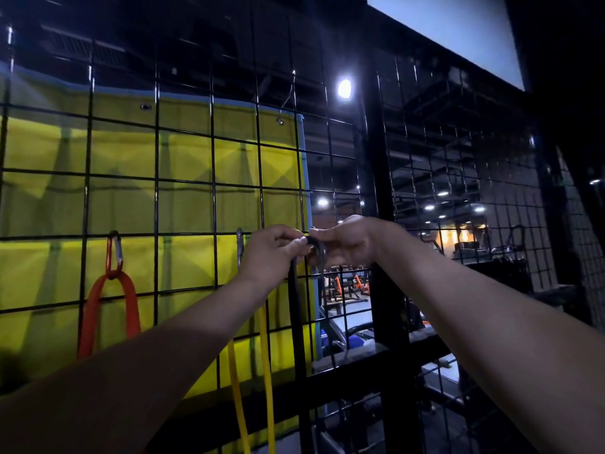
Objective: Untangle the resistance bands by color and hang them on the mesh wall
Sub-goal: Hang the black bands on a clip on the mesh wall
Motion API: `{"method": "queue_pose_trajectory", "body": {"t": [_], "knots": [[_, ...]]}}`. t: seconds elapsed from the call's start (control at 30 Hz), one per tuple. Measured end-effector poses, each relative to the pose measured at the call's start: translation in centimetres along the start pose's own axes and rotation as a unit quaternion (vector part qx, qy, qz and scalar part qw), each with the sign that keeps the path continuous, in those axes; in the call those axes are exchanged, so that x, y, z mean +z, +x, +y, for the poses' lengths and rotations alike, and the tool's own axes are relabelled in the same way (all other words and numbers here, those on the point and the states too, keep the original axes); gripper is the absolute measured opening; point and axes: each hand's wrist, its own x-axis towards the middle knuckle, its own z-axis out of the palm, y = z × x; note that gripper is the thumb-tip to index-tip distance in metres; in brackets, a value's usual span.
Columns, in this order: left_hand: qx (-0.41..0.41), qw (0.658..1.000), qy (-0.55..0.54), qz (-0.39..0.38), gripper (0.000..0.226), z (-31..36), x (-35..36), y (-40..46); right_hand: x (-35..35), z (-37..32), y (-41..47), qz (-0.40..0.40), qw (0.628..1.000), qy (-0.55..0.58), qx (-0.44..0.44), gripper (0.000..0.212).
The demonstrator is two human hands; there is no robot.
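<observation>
Though dim, hands (pixel 273 249) on black band (pixel 296 309).

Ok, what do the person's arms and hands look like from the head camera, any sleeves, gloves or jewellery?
Both forearms are bare up to the frame's bottom edge; no sleeves show. The left hand and right hand wear no gloves, and neither wrist shows a watch or band. No rings are visible on the fingers that can be seen, though the light is dim and some fingers are hidden.

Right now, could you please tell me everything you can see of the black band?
The black band is a narrow, dark, rubbery-looking strap. Its top curls into a loop held between the left hand and right hand against the mesh wall. The rest hangs straight down, right of the yellow band. Its lower end is lost in the dark.
</observation>
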Motion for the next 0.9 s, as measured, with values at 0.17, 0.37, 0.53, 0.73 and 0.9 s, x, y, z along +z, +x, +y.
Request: {"method": "queue_pose_trajectory", "body": {"t": [0.17, 0.37, 0.53, 0.73, 0.9], "knots": [[-0.009, 1.000, 0.005, 0.006, 0.010, 0.5, 0.0, -0.5, 0.0, 0.6, 0.0, -0.004, 1.000, 0.019, -0.007, 0.016], [0.004, 1.000, 0.020, 0.014, 0.010, 0.6, 0.6, -0.3, -0.2, 1.2, 0.4, 0.030, 0.998, 0.020, -0.054, 0.008], [0.032, 0.995, 0.084, 0.037, 0.012, -0.1, 1.0, 0.2, -0.4, 1.6, 0.5, 0.033, 0.996, 0.017, -0.078, 0.011], [0.087, 0.969, 0.230, -0.007, 0.016, 0.8, 1.0, 0.9, -0.8, 1.9, 1.3, 0.063, 0.994, 0.000, -0.087, 0.012], [0.027, 0.962, 0.271, -0.029, 0.018, 1.7, 1.4, 2.3, -0.9, 2.0, 1.9, 0.071, 0.993, -0.009, -0.093, 0.017]]}}
